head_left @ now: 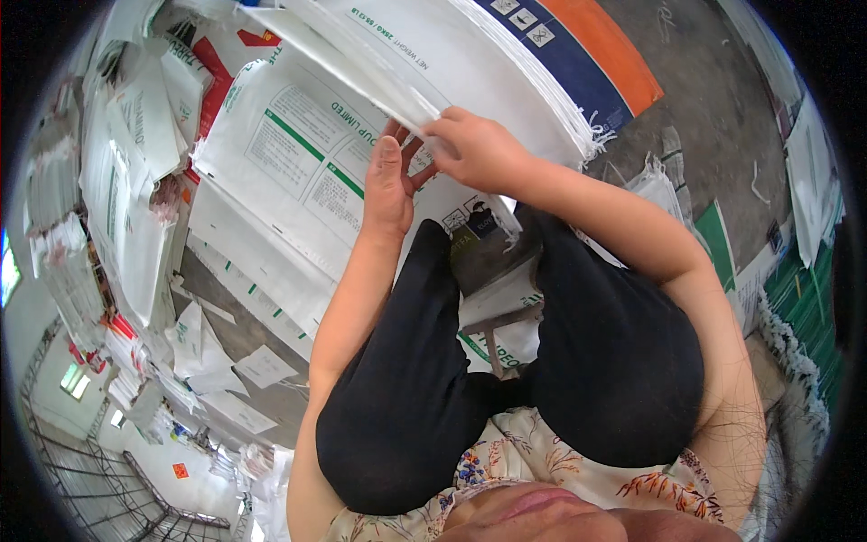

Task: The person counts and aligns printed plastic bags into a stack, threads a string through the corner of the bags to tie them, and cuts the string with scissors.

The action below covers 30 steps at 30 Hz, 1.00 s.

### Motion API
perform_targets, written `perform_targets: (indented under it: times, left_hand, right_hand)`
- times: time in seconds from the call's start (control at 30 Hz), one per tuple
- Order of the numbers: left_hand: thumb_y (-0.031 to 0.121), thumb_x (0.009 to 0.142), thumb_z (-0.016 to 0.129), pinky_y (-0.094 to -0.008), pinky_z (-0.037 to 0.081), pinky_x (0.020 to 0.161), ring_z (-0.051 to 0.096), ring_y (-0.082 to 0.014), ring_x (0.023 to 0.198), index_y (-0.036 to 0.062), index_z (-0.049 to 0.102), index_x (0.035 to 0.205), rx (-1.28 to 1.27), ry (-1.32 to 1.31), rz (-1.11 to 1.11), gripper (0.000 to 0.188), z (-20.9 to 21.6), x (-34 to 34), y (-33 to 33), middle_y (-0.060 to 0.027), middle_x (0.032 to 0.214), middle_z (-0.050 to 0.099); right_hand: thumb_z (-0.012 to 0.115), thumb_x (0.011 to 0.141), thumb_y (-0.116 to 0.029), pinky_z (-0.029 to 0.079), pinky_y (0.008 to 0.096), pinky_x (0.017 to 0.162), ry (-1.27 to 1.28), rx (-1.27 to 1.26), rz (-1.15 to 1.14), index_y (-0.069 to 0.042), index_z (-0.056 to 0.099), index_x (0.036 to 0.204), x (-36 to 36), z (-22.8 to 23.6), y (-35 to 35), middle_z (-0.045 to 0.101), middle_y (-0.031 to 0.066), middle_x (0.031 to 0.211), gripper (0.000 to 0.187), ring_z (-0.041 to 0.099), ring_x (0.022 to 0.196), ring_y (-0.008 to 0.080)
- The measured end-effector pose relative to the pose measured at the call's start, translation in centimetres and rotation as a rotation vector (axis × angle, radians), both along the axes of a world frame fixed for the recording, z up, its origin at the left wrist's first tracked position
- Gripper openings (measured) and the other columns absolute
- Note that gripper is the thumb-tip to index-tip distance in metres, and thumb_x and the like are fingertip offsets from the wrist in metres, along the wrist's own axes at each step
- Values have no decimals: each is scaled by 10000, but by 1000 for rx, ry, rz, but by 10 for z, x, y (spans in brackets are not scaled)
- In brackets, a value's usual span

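Observation:
My right hand (474, 152) pinches the near edge of a white woven sack (366, 77), which is raised on its side and slightly blurred. Beside it, my left hand (392, 185) has its thumb stretched up and its fingers apart, their tips close to the sack's lower edge and partly hidden. Beneath both hands lies a pile of flat white sacks (280, 185) with green print. Against the raised sack's far side rests a thick stack of sacks (506, 68) with blue and orange bands and frayed threads along its edge.
Tall piles of folded sacks (135, 181) stand at the left. Loose white scraps (265, 366) litter the grey floor (722, 117). Between my black-clad knees (397, 388) a small metal-legged stool (506, 321) shows. Green sheeting (804, 298) and more sacks (813, 172) are at the right.

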<state>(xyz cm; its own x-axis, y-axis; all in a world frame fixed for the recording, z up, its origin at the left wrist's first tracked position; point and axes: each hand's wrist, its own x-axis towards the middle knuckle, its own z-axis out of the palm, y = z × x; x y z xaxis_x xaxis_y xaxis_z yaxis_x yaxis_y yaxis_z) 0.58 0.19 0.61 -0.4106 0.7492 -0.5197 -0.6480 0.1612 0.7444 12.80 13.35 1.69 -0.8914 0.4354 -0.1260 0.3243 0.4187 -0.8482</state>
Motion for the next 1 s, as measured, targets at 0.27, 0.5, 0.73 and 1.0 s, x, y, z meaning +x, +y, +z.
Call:
perform_targets:
  times: [0.27,0.5,0.73,1.0]
  left_hand:
    - [172,995,536,-398,442,1032,451,-257,1300,-12,400,1403,-242,534,196,468,-14,-46,-64,-131,1432,436]
    - [193,826,685,-463,262,1137,323,-382,1355,-50,391,1375,-1030,1289,353,668,-53,-123,-186,-231,1428,393]
    - [349,788,745,-447,301,1118,372,-378,1334,-69,393,1369,-1155,1086,322,798,-68,-141,-210,-253,1430,400]
    - [247,801,776,-401,469,967,585,-324,1134,-65,480,1293,-866,734,380,653,-37,-151,-202,-201,1282,560]
  right_hand:
    - [580,814,-80,404,438,1027,11,543,-261,-56,491,1348,20,-11,35,432,175,1407,542,460,1270,365]
    - [581,810,-41,385,462,1036,7,471,-41,-55,527,1320,20,-7,13,333,144,1504,513,430,1305,357]
    - [563,826,-24,463,447,957,30,198,61,-14,609,1189,26,-18,5,497,186,1374,366,552,1148,391]
    - [551,842,-25,467,438,958,29,164,114,-26,626,1143,21,-27,-5,531,185,1332,310,565,1133,379]
